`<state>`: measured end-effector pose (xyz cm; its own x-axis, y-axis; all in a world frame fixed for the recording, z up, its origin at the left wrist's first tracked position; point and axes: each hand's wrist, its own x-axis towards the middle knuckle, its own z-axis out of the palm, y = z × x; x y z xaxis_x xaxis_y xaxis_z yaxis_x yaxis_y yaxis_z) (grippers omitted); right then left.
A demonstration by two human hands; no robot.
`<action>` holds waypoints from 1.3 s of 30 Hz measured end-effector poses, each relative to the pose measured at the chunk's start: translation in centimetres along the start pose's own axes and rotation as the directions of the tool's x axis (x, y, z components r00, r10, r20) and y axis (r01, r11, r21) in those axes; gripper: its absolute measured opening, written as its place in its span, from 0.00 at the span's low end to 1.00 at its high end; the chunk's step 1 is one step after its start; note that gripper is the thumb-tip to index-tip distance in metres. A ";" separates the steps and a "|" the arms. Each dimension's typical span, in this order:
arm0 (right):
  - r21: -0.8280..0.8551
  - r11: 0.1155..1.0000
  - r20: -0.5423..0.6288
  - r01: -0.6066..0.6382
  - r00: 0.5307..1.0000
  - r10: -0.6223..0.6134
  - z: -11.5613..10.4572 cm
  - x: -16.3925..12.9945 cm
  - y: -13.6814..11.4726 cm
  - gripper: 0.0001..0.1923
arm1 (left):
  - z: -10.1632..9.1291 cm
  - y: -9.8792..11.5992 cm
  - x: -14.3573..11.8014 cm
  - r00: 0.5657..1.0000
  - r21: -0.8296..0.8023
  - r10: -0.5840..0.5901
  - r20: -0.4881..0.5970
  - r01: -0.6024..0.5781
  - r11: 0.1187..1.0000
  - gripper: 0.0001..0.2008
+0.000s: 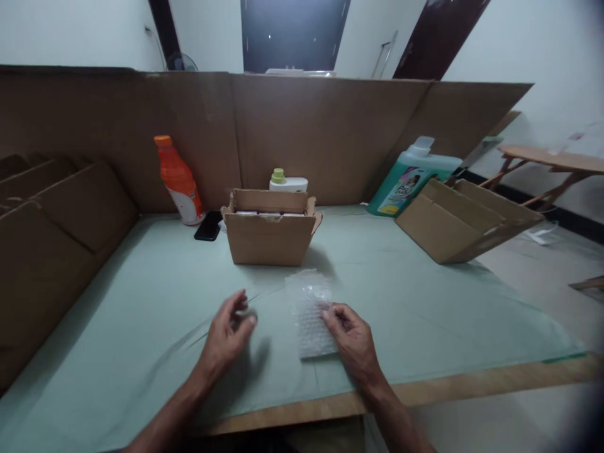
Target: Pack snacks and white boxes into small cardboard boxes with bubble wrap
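Just below the middle of the frame, a small sheet of bubble wrap (311, 318) lies flat on the green-covered worktop (141, 314), in front of an open cardboard box (270, 234). It looks feather-light, soft and floppy, a little slippery, so it would likely bend or slide if pushed; an edge or corner is the sensible place to take it. The right hand (353, 343) rests on the sheet's right edge, its grip pinching the wrap between thumb and fingertips, wrist low and forearm coming up from the lower right. The left hand (227, 336) hovers just left of the sheet, fingers loosely curled and apart, holding nothing; it is somewhat blurred, so whether it touches the worktop is unclear.
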<state>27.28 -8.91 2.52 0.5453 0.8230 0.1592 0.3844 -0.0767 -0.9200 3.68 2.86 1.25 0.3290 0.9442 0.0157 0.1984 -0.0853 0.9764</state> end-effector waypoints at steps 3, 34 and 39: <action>0.131 0.989 0.200 0.062 0.976 -0.088 2.3 -2.7 -2.6 0.15 | 1.0 0.4 -4.4 0.981 -0.202 -0.121 0.155 0.151 0.968 0.42; -0.500 0.851 -0.080 0.162 0.969 -0.232 -5.9 2.4 4.3 0.22 | -12.4 0.9 5.8 0.993 0.399 0.073 0.092 -0.104 0.911 0.25; -0.350 0.904 0.093 0.247 0.969 -0.229 -2.3 8.7 1.9 0.29 | -6.9 0.8 9.9 0.999 0.151 0.052 -0.008 -0.050 0.987 0.39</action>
<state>34.47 -3.20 2.97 0.3707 0.8675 0.3316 0.7429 -0.0627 -0.6665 0.71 14.37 3.65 0.3313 0.9411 0.0681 0.3186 -0.1795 0.9307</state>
